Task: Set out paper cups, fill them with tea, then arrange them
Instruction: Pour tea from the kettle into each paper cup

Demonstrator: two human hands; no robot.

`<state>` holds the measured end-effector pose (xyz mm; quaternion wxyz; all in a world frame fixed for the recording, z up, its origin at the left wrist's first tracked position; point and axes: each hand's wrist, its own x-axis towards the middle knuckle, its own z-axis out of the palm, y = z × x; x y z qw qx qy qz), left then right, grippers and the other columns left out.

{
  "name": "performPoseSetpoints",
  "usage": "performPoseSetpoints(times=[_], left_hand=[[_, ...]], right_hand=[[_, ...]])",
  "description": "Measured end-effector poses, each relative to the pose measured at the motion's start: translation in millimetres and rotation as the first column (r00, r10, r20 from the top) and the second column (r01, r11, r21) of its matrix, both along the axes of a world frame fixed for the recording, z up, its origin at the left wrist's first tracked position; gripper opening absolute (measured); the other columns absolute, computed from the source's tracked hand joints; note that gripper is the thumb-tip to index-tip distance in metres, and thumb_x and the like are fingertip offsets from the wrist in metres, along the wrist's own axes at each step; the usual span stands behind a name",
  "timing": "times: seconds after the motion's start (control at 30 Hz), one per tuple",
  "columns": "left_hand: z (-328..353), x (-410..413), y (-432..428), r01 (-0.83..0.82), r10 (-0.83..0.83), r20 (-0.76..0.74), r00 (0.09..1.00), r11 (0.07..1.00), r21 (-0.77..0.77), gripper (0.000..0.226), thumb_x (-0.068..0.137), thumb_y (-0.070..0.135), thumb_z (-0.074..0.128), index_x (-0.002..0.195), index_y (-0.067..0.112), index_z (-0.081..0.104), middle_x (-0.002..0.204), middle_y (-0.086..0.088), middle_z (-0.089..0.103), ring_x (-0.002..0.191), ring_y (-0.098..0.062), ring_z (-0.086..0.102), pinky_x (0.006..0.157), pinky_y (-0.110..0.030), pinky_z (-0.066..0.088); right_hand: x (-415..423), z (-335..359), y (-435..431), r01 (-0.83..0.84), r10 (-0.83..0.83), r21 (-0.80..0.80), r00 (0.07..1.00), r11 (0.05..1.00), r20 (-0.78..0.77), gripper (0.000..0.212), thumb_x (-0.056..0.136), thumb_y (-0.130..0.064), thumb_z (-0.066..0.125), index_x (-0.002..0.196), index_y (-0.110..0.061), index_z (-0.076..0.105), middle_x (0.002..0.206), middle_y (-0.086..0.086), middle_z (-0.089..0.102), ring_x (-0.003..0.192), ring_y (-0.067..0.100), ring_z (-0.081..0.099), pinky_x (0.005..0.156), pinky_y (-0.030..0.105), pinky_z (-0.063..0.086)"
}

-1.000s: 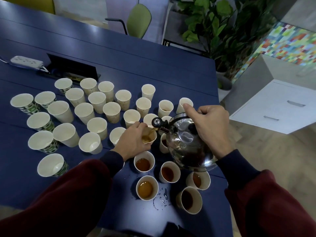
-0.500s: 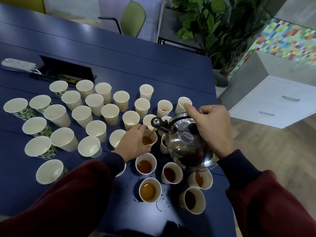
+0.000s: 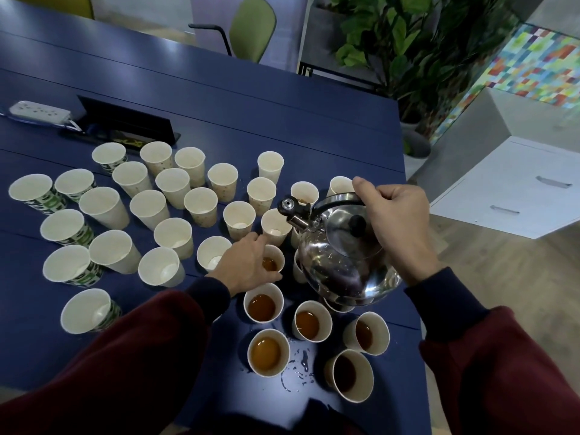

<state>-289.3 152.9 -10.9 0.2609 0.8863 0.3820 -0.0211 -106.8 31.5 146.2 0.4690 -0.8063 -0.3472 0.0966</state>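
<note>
I am watching the left hand [image 3: 248, 266] gripping a tea-filled cup [image 3: 271, 264]; the right hand [image 3: 397, 224] is clenching the kettle [image 3: 348, 265] handle, spout [image 3: 296, 218] hovering beside left fingertips [image 3: 255, 238].

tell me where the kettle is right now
Right of centre in the head view, the kettle hangs from the right hand, above the tea-filled cups.

An office meeting room: a long blue table [image 3: 251, 98] with a flip-up cable hatch [image 3: 125, 122] and a power strip [image 3: 39, 111] at 10 o'clock; a green office chair [image 3: 252, 26] at 12; a potted plant [image 3: 408, 36] at 1; a white drawer cabinet [image 3: 508, 189] at 3.
</note>
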Motion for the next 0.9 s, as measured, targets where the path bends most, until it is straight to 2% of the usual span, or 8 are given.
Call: performPoseSetpoints(times=[0.1,0.23,0.33,0.43,0.57,0.63,0.77,0.9], left_hand=[[9.5,7.2,0.9,-0.098,0.098,0.003,0.995,0.992,0.073,0.065,0.079,0.063,0.071,0.121,0.015,0.056,0.12,-0.007,0.058,0.108,-0.028,0.059,0.086,-0.039,0.048],[18.8,24.9,6.8,-0.194,0.181,0.079,0.98,0.955,0.223,0.052,0.09,0.051,0.064,0.124,0.013,0.055,0.12,-0.009,0.057,0.108,-0.031,0.06,0.083,-0.042,0.05],[12.9,39.2,22.9,-0.133,0.115,0.081,0.99,0.952,0.275,0.062,0.085,0.047,0.07,0.131,0.009,0.052,0.122,-0.014,0.056,0.11,-0.031,0.055,0.089,-0.042,0.048],[3.6,54.1,37.3,-0.01,0.042,-0.082,0.996,0.935,0.354,0.071,0.082,0.06,0.068,0.128,0.009,0.053,0.119,-0.015,0.055,0.106,-0.032,0.052,0.091,-0.043,0.047],[-1.1,65.0,44.6,0.032,0.046,-0.204,0.978,0.931,0.362,0.076,0.081,0.066,0.063,0.135,0.013,0.048,0.128,-0.011,0.056,0.117,-0.03,0.051,0.092,-0.044,0.043],[-1.6,67.8,46.7,0.045,0.046,-0.235,0.971,0.929,0.368,0.077,0.082,0.067,0.062,0.136,0.014,0.047,0.132,-0.009,0.056,0.12,-0.029,0.05,0.094,-0.046,0.042],[-1.9,66.5,48.9,0.028,0.04,-0.189,0.981,0.938,0.345,0.074,0.083,0.065,0.061,0.136,0.015,0.049,0.135,-0.008,0.056,0.122,-0.029,0.048,0.096,-0.046,0.04],[-7.0,59.5,50.1,-0.016,0.053,-0.102,0.993,0.942,0.335,0.073,0.078,0.065,0.067,0.132,0.017,0.054,0.13,-0.005,0.059,0.118,-0.027,0.05,0.093,-0.046,0.039]], right_hand=[[8.0,0.7,2.7,-0.009,0.009,-0.001,1.0,1.0,0.001,0.064,0.091,-0.039,0.07,0.049,-0.009,0.031,0.045,-0.002,0.02,0.046,0.014,0.022,0.046,0.018,0.026],[20.5,1.6,9.7,-0.036,0.036,0.018,0.999,0.999,0.001,0.066,0.091,-0.039,0.07,0.049,-0.002,0.034,0.044,0.0,0.023,0.046,0.015,0.024,0.046,0.018,0.028],[31.4,2.5,16.0,-0.062,0.062,0.03,0.998,0.998,0.022,0.067,0.091,-0.039,0.069,0.051,0.001,0.034,0.045,0.001,0.024,0.046,0.015,0.024,0.047,0.023,0.028],[41.0,3.5,22.5,-0.104,0.102,0.026,0.993,0.994,0.067,0.068,0.092,-0.039,0.069,0.055,0.007,0.035,0.048,0.007,0.026,0.046,0.017,0.025,0.046,0.021,0.029],[49.5,1.7,35.5,-0.15,0.15,-0.011,0.978,0.989,0.142,0.068,0.092,-0.04,0.069,0.053,0.006,0.037,0.045,0.004,0.025,0.045,0.015,0.025,0.045,0.017,0.027],[53.1,-0.3,42.5,-0.171,0.17,-0.003,0.975,0.985,0.146,0.069,0.091,-0.039,0.069,0.052,0.006,0.035,0.045,0.004,0.025,0.045,0.017,0.025,0.047,0.024,0.03],[57.2,-5.1,55.9,-0.175,0.174,-0.01,0.973,0.985,0.149,0.069,0.088,-0.042,0.069,0.051,0.003,0.033,0.044,0.003,0.025,0.045,0.018,0.026,0.047,0.026,0.03],[53.9,-10.4,63.1,-0.179,0.184,-0.041,0.966,0.983,0.182,0.068,0.087,-0.045,0.069,0.051,0.003,0.038,0.045,0.013,0.029,0.047,0.028,0.031,0.051,0.027,0.038]])
